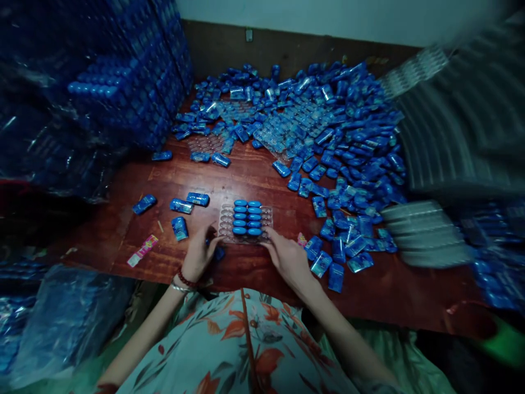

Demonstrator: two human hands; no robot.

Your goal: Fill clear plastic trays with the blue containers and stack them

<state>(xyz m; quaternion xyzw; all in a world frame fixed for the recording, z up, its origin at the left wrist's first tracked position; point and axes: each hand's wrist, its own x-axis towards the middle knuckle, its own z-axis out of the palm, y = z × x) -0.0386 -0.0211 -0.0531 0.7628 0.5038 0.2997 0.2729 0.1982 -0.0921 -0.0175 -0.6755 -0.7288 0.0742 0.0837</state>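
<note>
Though part-empty, tray (pixel 226 218) between hands (pixel 198 255) (pixel 289 259)

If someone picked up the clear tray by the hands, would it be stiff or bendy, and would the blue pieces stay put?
The clear tray looks like thin plastic, so it's probably light and slightly bendy. The blue pieces are smooth and rounded, so they might slip or roll out if it tipped.

Dim bluish light, glare mid-table (pixel 246 175), dark corners, edges smeared (right side worst).
</note>
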